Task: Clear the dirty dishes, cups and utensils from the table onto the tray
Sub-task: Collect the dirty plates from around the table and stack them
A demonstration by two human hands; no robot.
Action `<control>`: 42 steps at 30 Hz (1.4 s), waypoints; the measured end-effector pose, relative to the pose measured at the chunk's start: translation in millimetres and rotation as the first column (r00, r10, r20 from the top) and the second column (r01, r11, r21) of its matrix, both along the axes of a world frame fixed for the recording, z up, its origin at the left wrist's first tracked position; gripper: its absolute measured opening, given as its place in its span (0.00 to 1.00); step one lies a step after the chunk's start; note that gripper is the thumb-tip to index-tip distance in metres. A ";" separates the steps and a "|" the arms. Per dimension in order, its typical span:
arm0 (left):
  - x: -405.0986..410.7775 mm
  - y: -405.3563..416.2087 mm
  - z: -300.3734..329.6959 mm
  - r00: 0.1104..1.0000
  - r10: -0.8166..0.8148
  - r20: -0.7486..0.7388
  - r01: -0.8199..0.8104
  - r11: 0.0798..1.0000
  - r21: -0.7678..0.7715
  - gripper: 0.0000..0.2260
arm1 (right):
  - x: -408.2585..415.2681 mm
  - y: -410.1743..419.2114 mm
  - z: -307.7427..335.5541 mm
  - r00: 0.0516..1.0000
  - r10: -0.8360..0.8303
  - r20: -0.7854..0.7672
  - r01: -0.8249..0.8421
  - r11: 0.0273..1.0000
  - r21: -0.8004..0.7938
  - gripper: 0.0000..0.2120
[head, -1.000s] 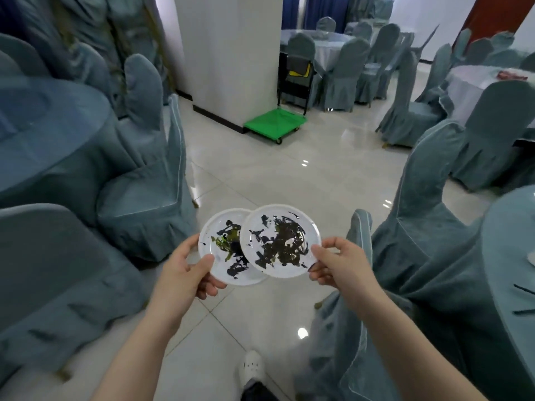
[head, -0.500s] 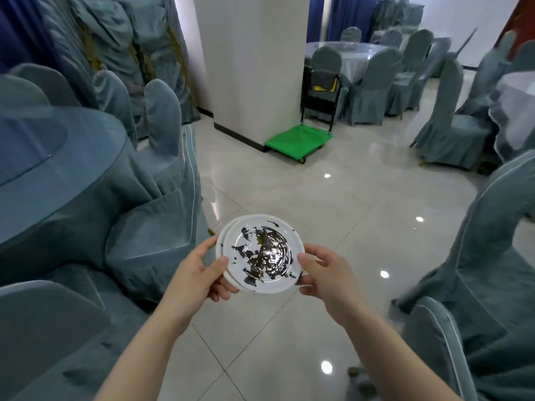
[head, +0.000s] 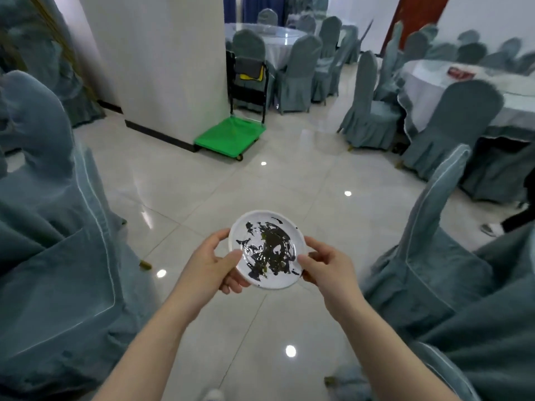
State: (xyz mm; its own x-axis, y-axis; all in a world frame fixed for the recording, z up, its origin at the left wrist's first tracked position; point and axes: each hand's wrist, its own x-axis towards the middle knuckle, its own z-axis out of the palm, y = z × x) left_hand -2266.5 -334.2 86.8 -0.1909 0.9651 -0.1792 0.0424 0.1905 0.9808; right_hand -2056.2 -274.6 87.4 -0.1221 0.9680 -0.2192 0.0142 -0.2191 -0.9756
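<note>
A stack of small white plates [head: 267,219], smeared with dark sauce and green scraps, is held in front of me above the tiled floor. Only the top plate shows fully; the one beneath is hidden under it. My left hand [head: 211,263] grips the stack's left rim, thumb on top. My right hand [head: 324,266] holds the right rim with thumb and fingers. No tray is in view.
Blue-covered chairs flank me, one on the left [head: 52,227] and one on the right [head: 428,250]. A green flat trolley [head: 231,137] stands ahead beside a white pillar [head: 162,62]. Round tables with chairs [head: 463,91] fill the far right. A person's shoe [head: 492,228] shows at the right edge.
The two plates, held side by side a second ago, are now stacked one on the other. I have turned and moved so the trolley and pillar lie straight ahead.
</note>
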 end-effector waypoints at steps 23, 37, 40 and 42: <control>180.1 357.6 16.5 0.786 -0.618 -0.033 0.618 0.785 0.041 0.15 | 171.9 185.3 13.3 0.695 -0.718 0.038 0.718 0.696 0.002 0.10; 277.1 589.4 50.3 0.663 -0.748 0.008 0.737 0.655 0.167 0.13 | 264.6 334.6 48.4 0.403 -0.915 0.021 0.911 0.403 0.086 0.08; 276.6 644.5 52.2 0.636 -0.772 -0.010 0.764 0.627 0.149 0.13 | 263.6 376.8 50.2 0.364 -0.931 0.020 0.928 0.365 0.080 0.08; 276.4 677.1 54.0 0.622 -0.783 -0.017 0.777 0.614 0.143 0.14 | 262.5 401.0 51.6 0.348 -0.937 0.020 0.934 0.348 0.082 0.08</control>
